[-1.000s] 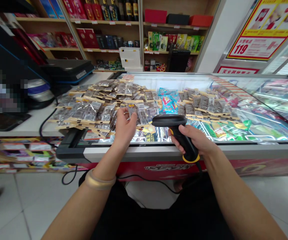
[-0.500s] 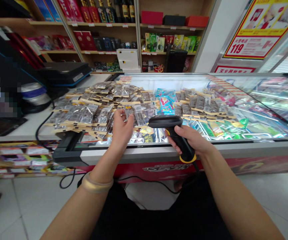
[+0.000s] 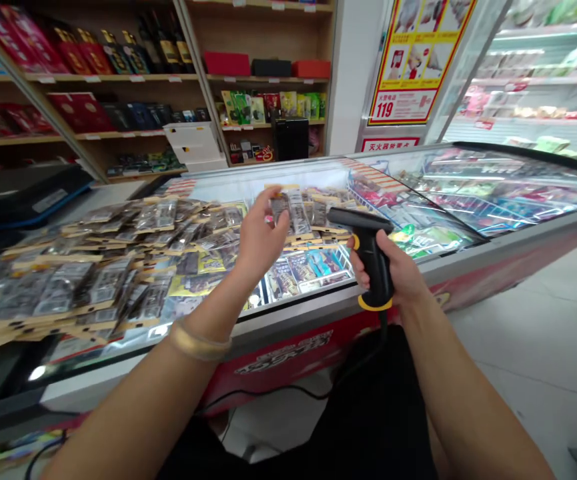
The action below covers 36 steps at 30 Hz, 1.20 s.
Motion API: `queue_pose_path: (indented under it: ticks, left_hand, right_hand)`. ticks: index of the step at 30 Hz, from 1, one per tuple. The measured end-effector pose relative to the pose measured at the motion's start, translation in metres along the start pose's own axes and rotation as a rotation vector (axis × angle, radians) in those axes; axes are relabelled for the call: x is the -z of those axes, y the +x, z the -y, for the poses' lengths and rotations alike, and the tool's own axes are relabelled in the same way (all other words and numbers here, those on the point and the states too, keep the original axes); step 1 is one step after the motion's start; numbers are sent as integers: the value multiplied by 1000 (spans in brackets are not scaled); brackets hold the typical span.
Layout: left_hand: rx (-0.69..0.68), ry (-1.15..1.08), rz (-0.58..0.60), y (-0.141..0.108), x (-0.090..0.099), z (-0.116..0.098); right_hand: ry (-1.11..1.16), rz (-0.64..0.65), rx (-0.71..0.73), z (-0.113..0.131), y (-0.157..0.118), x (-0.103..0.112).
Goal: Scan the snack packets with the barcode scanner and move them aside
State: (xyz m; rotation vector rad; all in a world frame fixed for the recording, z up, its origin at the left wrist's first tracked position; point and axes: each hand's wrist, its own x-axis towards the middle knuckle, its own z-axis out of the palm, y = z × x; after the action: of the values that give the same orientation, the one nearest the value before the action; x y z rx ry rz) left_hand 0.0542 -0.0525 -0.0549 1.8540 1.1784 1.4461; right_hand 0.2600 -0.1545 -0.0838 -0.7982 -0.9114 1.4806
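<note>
My left hand (image 3: 263,237) pinches a small clear packet (image 3: 294,212) of dark contents, held up over the glass freezer lid. My right hand (image 3: 399,270) is wrapped round the handle of a black and yellow barcode scanner (image 3: 361,220), whose head is just right of the packet. A large heap of similar packets (image 3: 68,287) covers the left part of the lid. A smaller pile (image 3: 318,203) lies behind the held packet and scanner, partly hidden by them.
The freezer's front edge (image 3: 288,308) runs between my forearms. Frozen goods show through its glass. A black device (image 3: 23,193) sits at the left. Shelves with boxes (image 3: 227,63) and bottles stand behind. The scanner's cable hangs down in front of the freezer.
The view has turned to the right. My left hand has lifted the packet off the heap towards the smaller pile. The scanner remains in my right hand, its head now close to the packet.
</note>
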Motion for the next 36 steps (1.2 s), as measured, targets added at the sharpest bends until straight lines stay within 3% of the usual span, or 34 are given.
queue_pose_path:
  ticks: [5, 9, 14, 19, 23, 27, 32, 36]
  left_hand:
    - [-29, 189, 149, 33, -82, -23]
    - [-47, 397, 336, 46, -126, -32]
    - [-97, 792, 546, 38, -147, -32]
    - [-166, 822, 509, 28, -146, -32]
    - [-233, 737, 400, 22, -128, -35]
    - [-260, 649, 313, 8, -84, -29]
    - [-259, 576, 138, -20, 7, 2]
    - [-191, 616, -28, -47, 88, 31]
  right_hand:
    - [33, -167, 114, 25, -15, 50]
    - [83, -284, 160, 35, -12, 77]
    - [123, -370, 104, 35, 3, 90]
    - [100, -377, 84, 32, 11, 89]
    - [54, -369, 67, 33, 11, 81]
    - [44, -346, 70, 33, 10, 63]
    - [16, -184, 54, 20, 13, 18]
    - [-9, -49, -11, -8, 21, -30]
